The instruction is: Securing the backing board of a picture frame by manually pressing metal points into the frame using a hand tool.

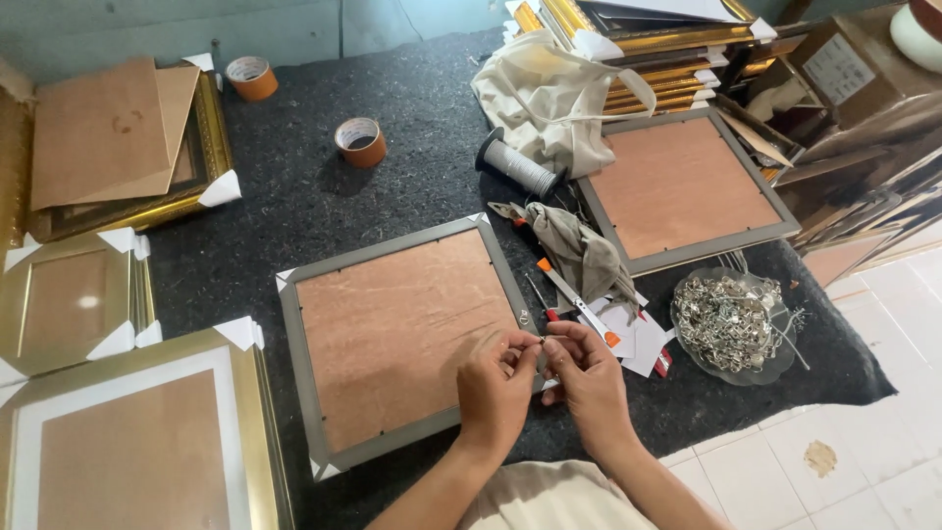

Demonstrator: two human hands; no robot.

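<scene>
— What lies around the spool of wire (517,167)?

— Just behind it sits a cream cloth bag (549,98); to its right lies a second grey frame (684,186), face down.

— And to its left?

— Two rolls of brown tape (360,140), one near, one further back (251,78). Nearer the viewer and to the right of the spool, a clear dish of small metal hangers (731,322) rests on the dark felt mat (392,79).

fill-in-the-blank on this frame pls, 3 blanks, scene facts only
1. Both hands, the left hand and the right hand, pinch a small metal piece over the ____ edge of the grey frame.
2. The two tape rolls are ____ in colour.
3. The dish holds a heap of ____ hardware.

Missing: right; orange; metal
</scene>
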